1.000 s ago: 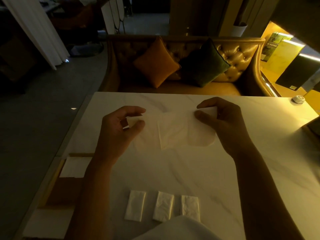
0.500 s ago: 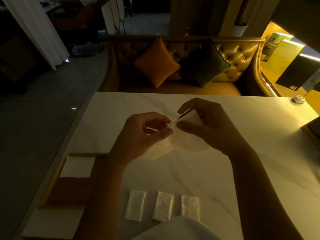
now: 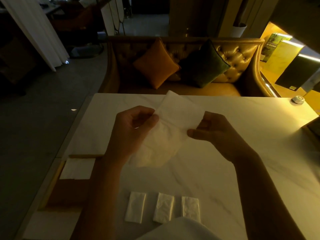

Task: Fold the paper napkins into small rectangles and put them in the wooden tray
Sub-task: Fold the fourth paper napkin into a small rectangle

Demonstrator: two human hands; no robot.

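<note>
One tray [image 3: 52, 186] at eight o'clock, with a white napkin stack [image 3: 78, 168] in its far end. Two hands hold one napkin [image 3: 169, 130] above the table [image 3: 242, 170]: left hand [image 3: 131, 132] pinching its left edge, right hand [image 3: 213, 134] its right. Three folded napkins [image 3: 163, 207] in a row at six o'clock.

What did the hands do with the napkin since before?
The left hand and right hand, which had met, drew apart, opening the napkin out between them. Both kept pinching it. The three folded napkins and wooden tray stayed put.
</note>
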